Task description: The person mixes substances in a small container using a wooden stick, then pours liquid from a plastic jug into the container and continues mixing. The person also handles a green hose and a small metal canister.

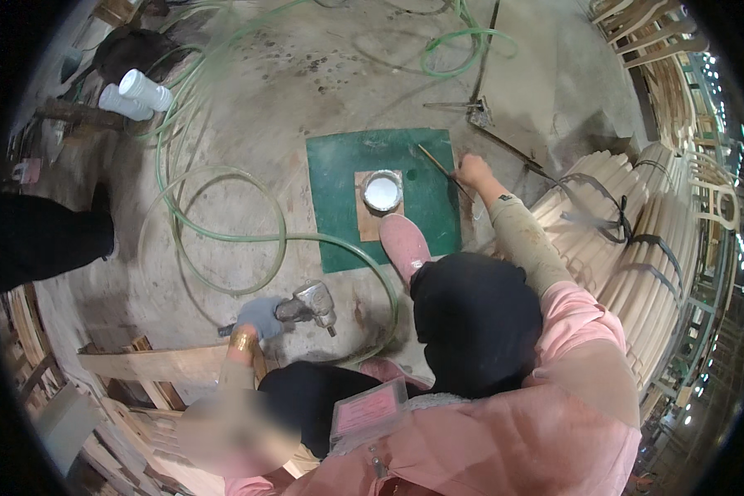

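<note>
My left hand (260,317), in a grey glove, is closed round the handle of a silver air-powered tool (309,303), its short bit pointing down toward the concrete floor. To the far right, my bare right hand (472,171) is closed on a thin wooden stick (431,156) whose lower end looks dark. That stick slants over the right edge of a green mat (336,225). On the mat a round tin of white liquid (381,194) stands on a brown board (368,227), just beyond my pink shoe (405,244).
A green air hose (283,238) loops over the floor at left and centre. Strapped bundles of wooden strips (632,223) lie at right. White buckets (145,89) are at far left, near another person's dark-clad leg (50,237). Wooden boards (157,362) stand at lower left.
</note>
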### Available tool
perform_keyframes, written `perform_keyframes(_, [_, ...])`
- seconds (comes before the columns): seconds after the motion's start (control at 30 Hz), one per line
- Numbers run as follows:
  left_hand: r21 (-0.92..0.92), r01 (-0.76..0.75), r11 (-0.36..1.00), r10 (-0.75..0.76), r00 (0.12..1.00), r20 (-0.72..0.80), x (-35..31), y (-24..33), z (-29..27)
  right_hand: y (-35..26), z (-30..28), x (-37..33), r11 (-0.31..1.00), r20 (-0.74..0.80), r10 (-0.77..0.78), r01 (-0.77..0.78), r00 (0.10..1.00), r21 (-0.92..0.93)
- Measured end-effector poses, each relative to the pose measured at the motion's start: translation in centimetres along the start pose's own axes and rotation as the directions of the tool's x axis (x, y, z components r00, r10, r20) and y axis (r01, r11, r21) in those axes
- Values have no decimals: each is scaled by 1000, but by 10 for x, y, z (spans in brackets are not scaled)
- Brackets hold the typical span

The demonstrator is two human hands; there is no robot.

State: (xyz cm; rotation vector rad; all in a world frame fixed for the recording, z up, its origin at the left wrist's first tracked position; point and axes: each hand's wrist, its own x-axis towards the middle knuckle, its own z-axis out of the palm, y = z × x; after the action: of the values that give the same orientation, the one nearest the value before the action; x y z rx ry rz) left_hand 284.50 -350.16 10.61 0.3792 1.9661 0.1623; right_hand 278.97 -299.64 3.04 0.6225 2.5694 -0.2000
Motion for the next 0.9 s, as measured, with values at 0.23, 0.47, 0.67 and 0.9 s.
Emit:
perform_keyframes(0.23, [-406, -70, 911, -122, 895, -429, -37, 1, -28, -13, -15, 112, 345, 169, 228, -242, 959, 907])
perform_keyframes(0.47, [-837, -232, 496, -382, 807, -450, -24, 52, -60, -1, -26, 168, -249, 401, 333, -331, 854, 910])
perform_keyframes(0.67, [-685, -311, 659, -380, 648, -660, 19, 82, -77, -14, -42, 130, -33, 218, 312, -219, 924, 975])
perform_keyframes(0.9, [-735, -554, 390, -519, 527, -673, 40, 96, -64, -92, -106, 12, 774, 487, -439, 42, 755, 632])
